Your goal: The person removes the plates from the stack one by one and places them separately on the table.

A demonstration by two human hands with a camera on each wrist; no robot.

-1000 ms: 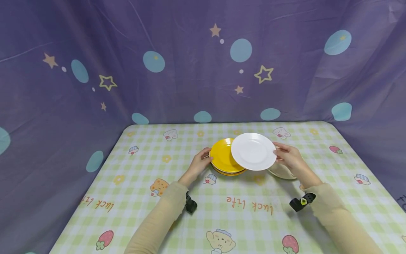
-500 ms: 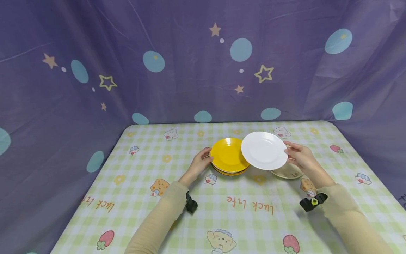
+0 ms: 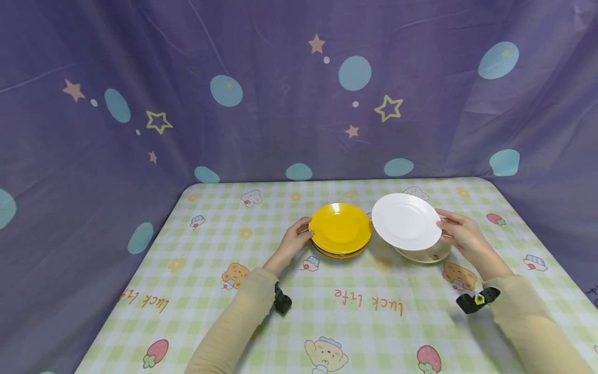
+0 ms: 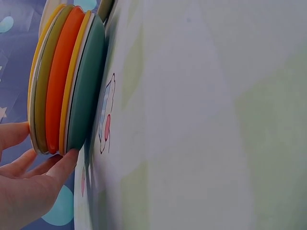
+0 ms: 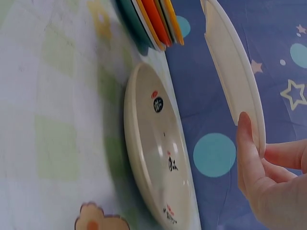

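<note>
My right hand (image 3: 467,240) pinches the rim of a white plate (image 3: 405,221) and holds it in the air, slightly tilted. Under it, a cream dish (image 3: 424,254) with small dark and red markings lies on the table, partly hidden in the head view. Left of these is a stack topped by a yellow plate (image 3: 340,227). From the side, the left wrist view reveals an orange plate (image 4: 62,81) in the stack and a teal plate (image 4: 87,86) at the bottom. My left hand (image 3: 293,243) grips the stack's left edge, fingers spread from top rim to bottom plate.
A green-and-white checked cloth (image 3: 299,322) with cartoon prints covers the table. Behind and beside the table hangs a purple curtain (image 3: 280,135) with stars and blue ovals. A black wrist camera (image 3: 282,300) sits on the left wrist, another camera (image 3: 476,300) on the right.
The right hand has carried the white plate rightward, off the yellow plate and over the cream dish. The left hand and the stack have stayed in place.
</note>
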